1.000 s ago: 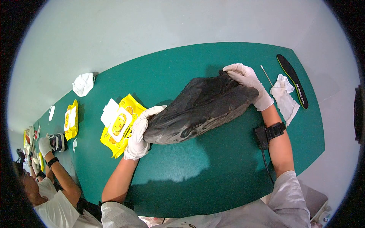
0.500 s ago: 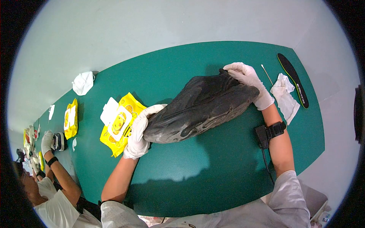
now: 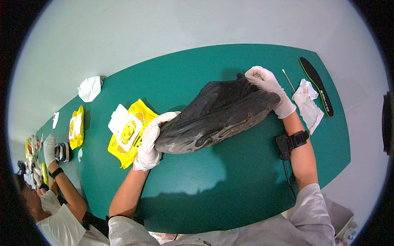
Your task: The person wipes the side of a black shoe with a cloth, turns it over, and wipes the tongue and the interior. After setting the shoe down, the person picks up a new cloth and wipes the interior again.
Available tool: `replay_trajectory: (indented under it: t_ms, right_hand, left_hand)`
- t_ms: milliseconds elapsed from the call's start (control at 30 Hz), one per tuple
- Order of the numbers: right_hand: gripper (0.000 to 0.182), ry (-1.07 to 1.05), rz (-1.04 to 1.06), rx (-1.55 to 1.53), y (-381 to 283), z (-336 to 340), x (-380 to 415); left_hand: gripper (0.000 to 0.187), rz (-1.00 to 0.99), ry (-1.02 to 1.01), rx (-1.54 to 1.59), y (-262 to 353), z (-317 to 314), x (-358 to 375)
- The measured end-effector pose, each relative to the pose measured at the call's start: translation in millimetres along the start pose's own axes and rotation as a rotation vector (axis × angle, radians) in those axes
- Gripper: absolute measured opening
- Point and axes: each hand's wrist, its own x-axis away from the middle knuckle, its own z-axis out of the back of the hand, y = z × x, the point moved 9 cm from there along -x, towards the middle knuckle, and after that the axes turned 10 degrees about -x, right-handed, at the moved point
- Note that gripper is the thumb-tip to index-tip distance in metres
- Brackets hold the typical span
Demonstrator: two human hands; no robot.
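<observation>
A dark grey-black sneaker [image 3: 213, 112] is held tilted above the green table, its sole side turned partly toward me. My left hand [image 3: 150, 141], in a white glove, is closed around the toe end at the left. At the heel end, my gloved right hand [image 3: 266, 84] has its fingers curled against the collar; the fingertips are partly hidden. Just left of my left hand lies a yellow wipes pack [image 3: 129, 133] with its white lid raised. To the right of my right hand are a crumpled white wipe [image 3: 308, 104] and a cotton swab [image 3: 288, 80].
A black insole [image 3: 317, 86] lies at the table's [image 3: 246, 192] right end. Toward the left are a white face mask [image 3: 90, 89] and a second yellow pack [image 3: 76, 128]. Another person's gloved hand [image 3: 50, 149] is beside a dark shoe [image 3: 62, 152] at far left.
My right hand's fingers have curled in more and shifted slightly right along the sneaker's heel. My left hand and the sneaker barely moved. The other person's hand rose slightly.
</observation>
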Motion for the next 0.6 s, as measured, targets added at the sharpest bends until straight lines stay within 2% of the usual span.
replay_trajectory:
  t_ms: [100, 233, 300, 333, 367, 400, 433, 500, 533, 567, 600]
  right_hand:
    - [0.019, 0.018, -0.025, 0.15, -3, -2, 0]
    - [0.023, 0.059, -0.018, 0.184, -10, -8, 4]
    - [0.02, 0.134, -0.018, 0.044, -11, -8, 6]
    - [0.02, 0.134, -0.013, 0.045, -12, -3, 3]
    - [0.021, 0.084, -0.061, -0.104, -7, 2, 2]
    - [0.025, 0.036, -0.105, -0.253, -2, 6, 2]
    - [0.025, 0.041, -0.099, -0.252, 1, 12, 2]
    - [0.035, 0.122, -0.072, -0.486, 6, 27, -1]
    - [0.039, -0.03, -0.021, -0.468, -18, 17, 0]
    - [0.039, -0.036, -0.024, -0.464, -30, 11, 3]
    - [0.038, 0.06, 0.08, -0.336, -58, 3, 13]
  left_hand:
    - [0.056, -0.017, -0.006, -0.025, 3, -1, 0]
    - [0.057, 0.01, 0.013, -0.039, 1, 0, 0]
    - [0.057, 0.014, 0.011, -0.028, 1, 0, 1]
    - [0.058, 0.022, 0.016, -0.024, 0, 0, 0]
    - [0.058, 0.035, 0.017, -0.018, -1, 0, 1]
    - [0.058, 0.033, 0.009, -0.019, -2, -1, 1]
    - [0.058, 0.024, 0.004, 0.008, -2, -2, 1]
    - [0.059, 0.008, 0.003, 0.037, -1, -1, -2]
    - [0.058, 0.003, 0.003, 0.018, -1, -1, -1]
    - [0.058, -0.002, 0.005, 0.001, -2, 0, 1]
    - [0.058, -0.002, 0.012, 0.004, -2, 1, 1]
